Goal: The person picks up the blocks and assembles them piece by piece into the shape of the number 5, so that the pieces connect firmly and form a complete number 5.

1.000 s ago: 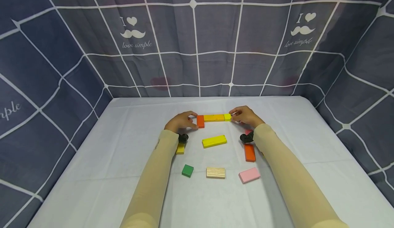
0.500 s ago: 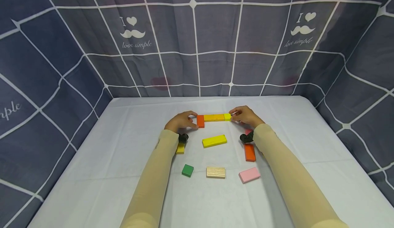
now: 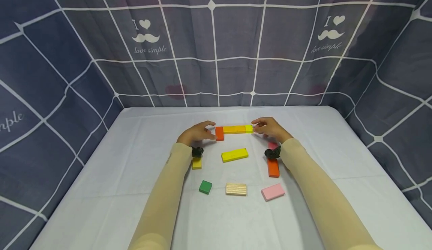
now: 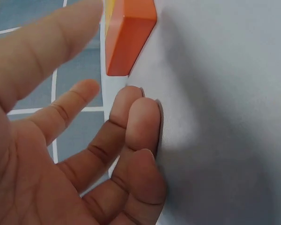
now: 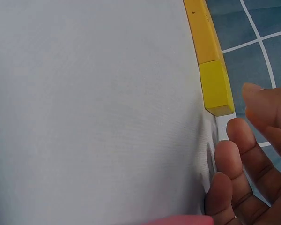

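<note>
Toward the back of the table, an orange-red block (image 3: 219,133), a long amber block (image 3: 234,130) and a small yellow block (image 3: 249,129) form a row end to end. My left hand (image 3: 195,133) is at the row's left end, fingers spread and loosely bent. The left wrist view shows a small gap between the bent fingertips (image 4: 143,122) and the orange-red block's end. At the other end my right hand (image 3: 270,127) stays relaxed beside the small yellow block. In the right wrist view its fingers (image 5: 228,159) hold nothing, just off that block's end face.
Nearer lie a yellow block (image 3: 234,155), a green block (image 3: 205,187), a ridged wooden block (image 3: 236,189) and a pink block (image 3: 273,192). An orange block (image 3: 273,168) sits by the right wrist, another yellow one (image 3: 197,163) by the left. Grid-patterned curtains surround the white table.
My left hand and forearm have drawn slightly left, away from the orange-red block. The right wrist has shifted a little to the right. The row of blocks keeps its arrangement.
</note>
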Demonstrator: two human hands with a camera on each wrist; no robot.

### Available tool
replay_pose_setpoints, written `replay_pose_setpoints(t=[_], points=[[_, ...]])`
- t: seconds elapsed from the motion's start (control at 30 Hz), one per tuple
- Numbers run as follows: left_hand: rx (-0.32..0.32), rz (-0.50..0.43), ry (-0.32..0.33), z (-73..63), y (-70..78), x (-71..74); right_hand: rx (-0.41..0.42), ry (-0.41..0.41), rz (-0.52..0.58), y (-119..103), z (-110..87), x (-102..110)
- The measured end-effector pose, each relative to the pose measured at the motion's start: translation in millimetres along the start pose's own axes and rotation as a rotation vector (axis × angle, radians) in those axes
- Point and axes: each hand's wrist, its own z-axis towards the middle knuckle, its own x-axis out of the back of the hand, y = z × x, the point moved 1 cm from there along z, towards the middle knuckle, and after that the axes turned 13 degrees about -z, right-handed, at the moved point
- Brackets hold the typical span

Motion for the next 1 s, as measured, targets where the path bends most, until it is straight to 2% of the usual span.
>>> replay_pose_setpoints(t=[0.13, 0.43, 0.77, 1.0], points=[[-0.019, 0.006, 0.004, -4.0, -1.4, 1.5, 0.010, 0.000, 0.007, -1.2, -5.1, -0.3], [-0.165, -0.024, 0.073, -15.6, -5.7, 3.8, 0.056, 0.004, 0.021, -2.1, -13.0, -3.2], [-0.235, -0.043, 0.079, -24.9, -10.1, 2.9, 0.144, 0.021, 0.022, -4.5, -21.9, -6.7], [-0.301, -0.084, 0.108, -35.5, -11.7, 2.4, 0.206, 0.032, 0.046, -6.3, -29.3, -8.7]])
